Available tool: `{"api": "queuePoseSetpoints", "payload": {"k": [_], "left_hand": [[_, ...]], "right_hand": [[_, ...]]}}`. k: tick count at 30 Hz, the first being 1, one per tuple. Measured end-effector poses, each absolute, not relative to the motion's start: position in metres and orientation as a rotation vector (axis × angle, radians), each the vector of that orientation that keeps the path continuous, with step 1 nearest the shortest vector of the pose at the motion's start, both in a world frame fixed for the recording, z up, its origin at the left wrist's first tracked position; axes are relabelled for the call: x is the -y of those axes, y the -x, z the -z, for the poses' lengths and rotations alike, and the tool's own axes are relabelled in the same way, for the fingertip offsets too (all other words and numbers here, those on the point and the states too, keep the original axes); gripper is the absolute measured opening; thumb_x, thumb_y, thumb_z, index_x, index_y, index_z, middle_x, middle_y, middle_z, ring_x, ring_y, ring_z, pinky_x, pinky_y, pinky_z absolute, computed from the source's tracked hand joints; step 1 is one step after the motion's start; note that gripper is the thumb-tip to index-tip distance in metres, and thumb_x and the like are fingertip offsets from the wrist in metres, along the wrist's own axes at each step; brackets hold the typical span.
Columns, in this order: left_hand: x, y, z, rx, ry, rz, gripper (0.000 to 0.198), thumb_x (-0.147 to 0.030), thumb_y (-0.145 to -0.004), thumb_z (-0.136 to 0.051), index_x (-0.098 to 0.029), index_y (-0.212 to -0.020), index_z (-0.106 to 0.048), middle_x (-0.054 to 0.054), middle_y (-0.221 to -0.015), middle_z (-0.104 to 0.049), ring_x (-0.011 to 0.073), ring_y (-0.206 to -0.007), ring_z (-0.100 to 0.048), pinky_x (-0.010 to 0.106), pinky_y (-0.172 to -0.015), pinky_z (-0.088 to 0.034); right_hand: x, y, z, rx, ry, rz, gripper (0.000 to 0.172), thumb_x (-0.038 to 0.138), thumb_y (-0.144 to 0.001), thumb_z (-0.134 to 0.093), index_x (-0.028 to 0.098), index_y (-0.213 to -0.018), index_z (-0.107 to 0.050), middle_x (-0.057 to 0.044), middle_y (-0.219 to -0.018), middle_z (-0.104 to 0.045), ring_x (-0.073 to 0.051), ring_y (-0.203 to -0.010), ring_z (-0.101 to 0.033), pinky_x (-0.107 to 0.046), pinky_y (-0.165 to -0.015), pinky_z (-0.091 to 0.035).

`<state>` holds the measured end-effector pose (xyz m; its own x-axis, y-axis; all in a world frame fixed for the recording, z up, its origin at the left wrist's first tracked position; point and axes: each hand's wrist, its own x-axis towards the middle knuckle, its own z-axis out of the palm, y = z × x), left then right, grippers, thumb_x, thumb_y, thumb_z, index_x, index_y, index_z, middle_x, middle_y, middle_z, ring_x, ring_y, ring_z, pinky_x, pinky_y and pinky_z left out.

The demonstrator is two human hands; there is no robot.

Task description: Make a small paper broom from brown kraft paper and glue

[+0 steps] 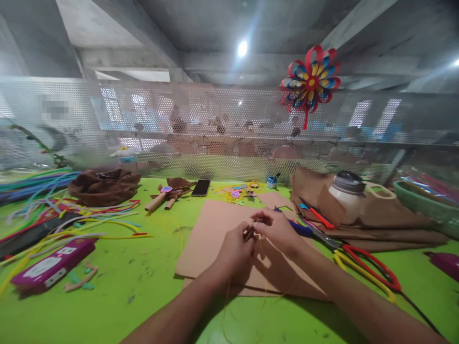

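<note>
My left hand (pixel 234 248) is closed around a small brown piece, perhaps rolled paper (pixel 248 232), above a brown cardboard sheet (pixel 202 229). Against that piece, my right hand (pixel 278 230) pinches with thumb and fingertips at a thin yellow thread (pixel 261 246). Loose lengths of thread hang below both hands, past the front edge of the cardboard. Fingers cover most of the brown piece, so its full shape is hidden. Scissors with red and yellow handles (pixel 375 267) lie just right of my right forearm.
Pipe cleaners (pixel 107 220), a purple box-shaped object (pixel 53 267) and a brown cloth bundle (pixel 103 187) occupy the left. Behind the cardboard are small brown rolls (pixel 158 200) and a phone (pixel 201 188). A lidded jar (pixel 346 193), brown paper (pixel 387 229) and a green basket (pixel 423 200) stand right.
</note>
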<state>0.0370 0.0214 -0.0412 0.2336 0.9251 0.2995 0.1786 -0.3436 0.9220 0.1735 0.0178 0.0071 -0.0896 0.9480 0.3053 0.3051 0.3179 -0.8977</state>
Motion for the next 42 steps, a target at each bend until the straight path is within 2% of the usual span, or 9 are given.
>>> {"api": "queuePoseSetpoints", "payload": {"k": [5,11,16,22,25,28,32,38,42], "left_hand": [[-0.018,-0.040,0.034,-0.943,-1.540,-1.131,0.021,-0.017,-0.074,-0.058,-0.015,-0.095,-0.065,0.005,-0.073,-0.066,0.0133,-0.055,-0.058,0.022,-0.048,-0.042],[-0.007,-0.037,0.014,-0.845,-1.386,-0.886,0.031,-0.027,-0.079,-0.059,-0.015,-0.108,-0.059,-0.005,-0.047,-0.052,0.0065,-0.033,-0.039,0.016,-0.034,-0.029],[-0.005,-0.027,0.008,-0.760,-1.291,-0.802,0.029,-0.036,-0.078,-0.063,-0.017,-0.100,-0.057,-0.006,-0.050,-0.051,0.0038,-0.034,-0.037,0.014,-0.034,-0.025],[-0.008,-0.025,0.011,-0.689,-1.163,-0.804,0.041,-0.053,-0.087,-0.041,-0.015,-0.087,-0.058,0.001,-0.055,-0.058,0.0063,-0.037,-0.044,0.015,-0.034,-0.025],[-0.009,-0.026,0.011,-0.711,-1.146,-0.797,0.042,-0.052,-0.087,-0.041,-0.014,-0.090,-0.059,0.002,-0.056,-0.059,0.0067,-0.037,-0.046,0.015,-0.034,-0.027],[-0.009,-0.026,0.010,-0.720,-1.120,-0.797,0.035,-0.044,-0.085,-0.046,-0.012,-0.089,-0.061,0.003,-0.058,-0.061,0.0084,-0.039,-0.050,0.016,-0.035,-0.032],[-0.012,-0.024,0.012,-0.695,-1.052,-0.736,0.029,-0.037,-0.083,-0.050,-0.011,-0.088,-0.062,0.005,-0.059,-0.061,0.0109,-0.040,-0.053,0.019,-0.037,-0.037],[-0.012,-0.023,0.013,-0.690,-1.009,-0.697,0.031,-0.041,-0.085,-0.053,-0.017,-0.104,-0.057,0.001,-0.060,-0.060,0.0091,-0.038,-0.050,0.018,-0.036,-0.038],[-0.012,-0.026,0.013,-0.697,-1.054,-0.730,0.029,-0.042,-0.085,-0.053,-0.014,-0.089,-0.058,0.000,-0.057,-0.057,0.0067,-0.036,-0.045,0.016,-0.034,-0.034]], "right_hand": [[-0.021,-0.173,0.004,1.542,1.104,-0.843,0.023,0.034,-0.073,-0.063,0.014,-0.083,-0.064,-0.003,-0.072,-0.062,-0.014,-0.061,-0.054,-0.024,-0.051,-0.042],[-0.025,-0.176,0.011,1.488,0.960,-0.932,0.032,0.040,-0.073,-0.068,0.014,-0.093,-0.067,-0.002,-0.071,-0.061,-0.012,-0.059,-0.051,-0.024,-0.051,-0.040],[-0.022,-0.178,0.008,1.461,0.908,-1.008,0.036,0.042,-0.074,-0.067,0.016,-0.098,-0.068,0.000,-0.065,-0.060,-0.012,-0.056,-0.051,-0.025,-0.051,-0.041],[-0.019,-0.177,0.003,1.441,0.906,-1.039,0.038,0.042,-0.073,-0.068,0.015,-0.100,-0.069,0.000,-0.063,-0.059,-0.012,-0.053,-0.050,-0.027,-0.050,-0.042],[-0.019,-0.177,0.001,1.429,0.923,-1.052,0.033,0.038,-0.071,-0.069,0.015,-0.096,-0.069,-0.001,-0.064,-0.061,-0.012,-0.052,-0.048,-0.026,-0.049,-0.041],[-0.021,-0.179,0.001,1.393,0.936,-1.085,0.030,0.034,-0.069,-0.070,0.016,-0.093,-0.069,-0.001,-0.067,-0.062,-0.012,-0.053,-0.051,-0.026,-0.050,-0.042],[-0.025,-0.181,0.005,1.368,0.935,-1.112,0.029,0.034,-0.069,-0.069,0.015,-0.091,-0.067,0.001,-0.058,-0.060,-0.012,-0.049,-0.051,-0.026,-0.048,-0.041],[-0.032,-0.186,0.008,1.379,0.955,-1.071,0.028,0.032,-0.068,-0.069,0.015,-0.091,-0.066,0.002,-0.060,-0.059,-0.011,-0.051,-0.052,-0.024,-0.049,-0.041],[-0.035,-0.187,0.017,1.499,1.035,-0.921,0.029,0.031,-0.077,-0.058,0.014,-0.100,-0.063,-0.001,-0.068,-0.061,-0.011,-0.052,-0.053,-0.025,-0.050,-0.044]]}}
